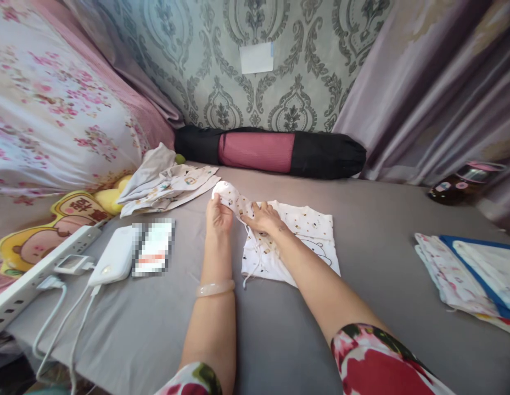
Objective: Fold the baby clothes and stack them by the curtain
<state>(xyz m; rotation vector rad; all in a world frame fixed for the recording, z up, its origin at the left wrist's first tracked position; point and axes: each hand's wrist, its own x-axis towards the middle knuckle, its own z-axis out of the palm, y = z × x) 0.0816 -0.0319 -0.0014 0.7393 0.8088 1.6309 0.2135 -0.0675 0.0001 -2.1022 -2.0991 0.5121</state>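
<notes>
A white baby shirt (316, 222) with small prints and an animal face outline lies partly folded on the grey sheet. Its sleeve is lifted at the left side, and my left hand (220, 214) is closed around the cuff end. My right hand (266, 218) bears down on the shirt where that sleeve meets the body, thumb and fingers gripping the cloth; some fingertips are hidden in the fabric. A thin tie string (255, 249) hangs from the shirt's left edge onto the sheet.
Rumpled baby clothes (168, 186) lie at the back left; folded clothes (456, 269) are stacked right. A long black and pink bag (257, 152) lies along the wall. At left are a power strip (44, 269), white power bank (117, 255) and cables. A dark bottle (460, 184) stands right.
</notes>
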